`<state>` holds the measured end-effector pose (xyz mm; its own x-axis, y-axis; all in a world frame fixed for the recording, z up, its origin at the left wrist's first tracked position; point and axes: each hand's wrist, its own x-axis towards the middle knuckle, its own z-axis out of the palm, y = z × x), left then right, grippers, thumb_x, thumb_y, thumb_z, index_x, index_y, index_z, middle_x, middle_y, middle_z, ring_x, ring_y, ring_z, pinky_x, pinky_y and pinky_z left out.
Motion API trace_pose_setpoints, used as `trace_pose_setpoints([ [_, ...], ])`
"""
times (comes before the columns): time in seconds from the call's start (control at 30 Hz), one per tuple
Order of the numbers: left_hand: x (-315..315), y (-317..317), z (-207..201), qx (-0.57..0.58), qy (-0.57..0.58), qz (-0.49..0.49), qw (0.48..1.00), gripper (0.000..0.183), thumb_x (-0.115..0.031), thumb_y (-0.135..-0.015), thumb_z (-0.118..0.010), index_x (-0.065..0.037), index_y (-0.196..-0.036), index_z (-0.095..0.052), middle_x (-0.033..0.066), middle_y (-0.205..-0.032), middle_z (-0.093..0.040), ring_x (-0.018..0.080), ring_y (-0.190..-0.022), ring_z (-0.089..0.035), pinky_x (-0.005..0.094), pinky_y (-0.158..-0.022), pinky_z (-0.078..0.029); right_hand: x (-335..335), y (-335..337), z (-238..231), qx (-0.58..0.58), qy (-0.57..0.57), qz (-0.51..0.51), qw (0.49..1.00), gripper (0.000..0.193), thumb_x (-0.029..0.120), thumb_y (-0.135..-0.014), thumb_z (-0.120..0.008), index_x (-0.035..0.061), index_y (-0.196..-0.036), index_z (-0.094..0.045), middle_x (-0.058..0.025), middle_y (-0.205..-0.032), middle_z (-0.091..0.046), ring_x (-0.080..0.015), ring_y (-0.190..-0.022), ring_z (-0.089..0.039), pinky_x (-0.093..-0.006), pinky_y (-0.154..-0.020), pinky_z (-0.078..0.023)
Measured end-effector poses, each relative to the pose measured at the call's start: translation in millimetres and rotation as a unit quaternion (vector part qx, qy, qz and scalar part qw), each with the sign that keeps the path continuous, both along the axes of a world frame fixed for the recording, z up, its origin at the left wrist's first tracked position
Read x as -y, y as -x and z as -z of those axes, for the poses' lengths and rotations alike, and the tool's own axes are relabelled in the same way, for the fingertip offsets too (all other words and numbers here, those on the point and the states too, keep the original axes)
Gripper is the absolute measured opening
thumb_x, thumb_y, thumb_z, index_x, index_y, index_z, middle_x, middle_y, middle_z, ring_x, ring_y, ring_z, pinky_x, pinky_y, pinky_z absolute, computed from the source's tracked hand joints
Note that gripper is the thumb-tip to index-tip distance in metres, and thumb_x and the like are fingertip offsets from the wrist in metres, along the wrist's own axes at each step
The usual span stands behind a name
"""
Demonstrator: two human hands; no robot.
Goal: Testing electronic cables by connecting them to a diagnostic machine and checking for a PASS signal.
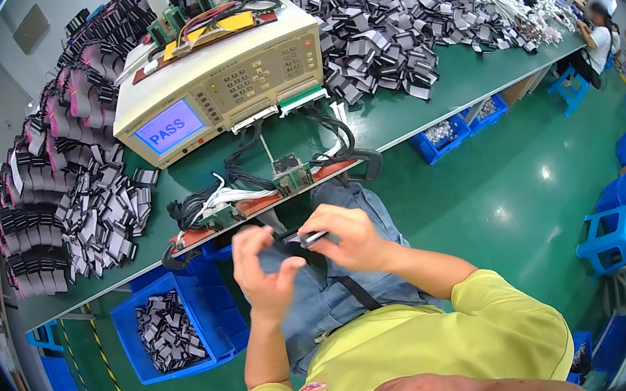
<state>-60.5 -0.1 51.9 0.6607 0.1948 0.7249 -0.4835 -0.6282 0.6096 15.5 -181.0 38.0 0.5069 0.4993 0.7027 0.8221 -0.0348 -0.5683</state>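
A short grey ribbon cable [314,238] with black connector ends is pinched in my right hand [352,239], above my lap. Just left of it is my left hand [263,269], a little blurred, its thumb spread away from its curved fingers. Those fingertips are close to the cable's left end, with no cable visible between them and the thumb. Beyond both hands, small green test boards [292,176] sit on an orange-red strip [257,204] clamped along the table edge. Black and white wires [250,170] run from them to a beige tester [222,77] with a lit screen.
Ribbon cables form a wide pile [367,38] behind the tester and a smaller pile [106,215] at left, beside stacked bundles [34,248]. A blue bin [128,338] of cables stands below the table's left side. Blue stools [606,240] and a seated person [600,43] are at right.
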Motion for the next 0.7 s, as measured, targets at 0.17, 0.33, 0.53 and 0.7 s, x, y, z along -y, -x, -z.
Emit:
trace_pose_setpoints([
  [0.17,-27,3,63,-0.184,0.347,0.368,0.843,0.047,-0.021,-0.094,-0.082,0.003,-0.131,-0.064,0.0141,-0.127,-0.067,0.0216,-0.116,-0.064,0.0359,-0.096,-0.051,10,6,13,-0.454,-0.179,-0.174,0.855,0.013,0.006,-0.102,-0.069,0.0018,-0.111,-0.061,-0.0089,-0.097,-0.068,-0.0142,-0.075,-0.07,-0.0308,-0.067,-0.059],
  [0.33,-12,7,55,-0.205,0.413,0.347,0.816,0.045,0.004,-0.088,-0.081,0.002,-0.13,-0.064,0.0107,-0.125,-0.068,0.0178,-0.109,-0.067,0.0297,-0.087,-0.056,21,-5,29,-0.516,-0.208,-0.162,0.815,0.013,0.007,-0.103,-0.067,0.0022,-0.11,-0.057,-0.0119,-0.106,-0.067,-0.0181,-0.073,-0.069,-0.0335,-0.065,-0.059],
  [0.53,-7,-2,52,-0.205,0.402,0.269,0.851,0.037,0.008,-0.089,-0.078,0.0,-0.123,-0.067,0.0033,-0.108,-0.066,0.0088,-0.091,-0.061,0.0243,-0.077,-0.049,35,-8,29,-0.467,-0.142,-0.136,0.862,0.017,0.001,-0.099,-0.069,0.0006,-0.115,-0.065,-0.0059,-0.106,-0.066,-0.0129,-0.089,-0.068,-0.0272,-0.073,-0.058],
  [0.7,-9,4,55,-0.23,0.398,0.274,0.845,0.035,0.007,-0.087,-0.079,-0.001,-0.118,-0.065,0.0067,-0.109,-0.069,0.0118,-0.095,-0.064,0.027,-0.082,-0.052,39,-6,27,-0.506,-0.079,-0.185,0.839,0.02,-0.003,-0.097,-0.07,-0.003,-0.117,-0.064,-0.0084,-0.112,-0.063,-0.0155,-0.096,-0.069,-0.0304,-0.085,-0.06],
])
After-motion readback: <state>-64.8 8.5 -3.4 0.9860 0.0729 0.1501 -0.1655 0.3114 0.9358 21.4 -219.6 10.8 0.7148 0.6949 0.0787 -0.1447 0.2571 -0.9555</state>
